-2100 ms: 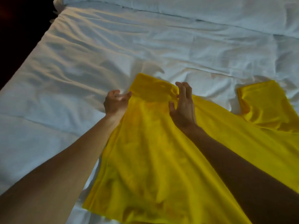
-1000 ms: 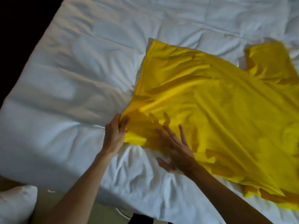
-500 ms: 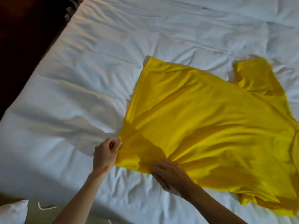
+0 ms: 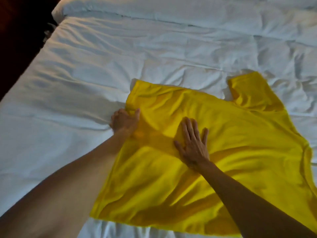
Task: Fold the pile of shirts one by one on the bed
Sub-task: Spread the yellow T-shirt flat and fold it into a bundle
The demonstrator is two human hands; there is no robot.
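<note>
We look down on a yellow T-shirt [image 4: 214, 152] spread across a bed [image 4: 120, 57] covered in rumpled white bedding. The shirt occupies the lower right half of the view, its hem [image 4: 111, 162] running along its left side, its body stretching away to the right. One short sleeve [image 4: 253, 93] lies flat at the far upper right of the garment, resting on the white cover. We see the neckline [image 4: 307, 152] at the right margin of the view, only partly in frame. The fabric carries soft diagonal creases and shadows cast by our arms. Our left hand [image 4: 124, 121] sits at the far left corner of the hem: its fingers are curled round the edge of the cloth, the thumb [image 4: 136, 113] pressing on top, so that this grip pinches the shirt where it meets the bedding. Our right hand [image 4: 193, 143] lies palm down on the body of the shirt, just beside the left hand and a little nearer to us; its fingers are straight and slightly spread, pressing the fabric flat against the bed without closing on it. Both bare forearms reach in from the lower edge of the view. A white pillow [image 4: 171, 7] runs along the far top of the bed. Beyond the left edge of the mattress the surroundings are too dark to make out.
</note>
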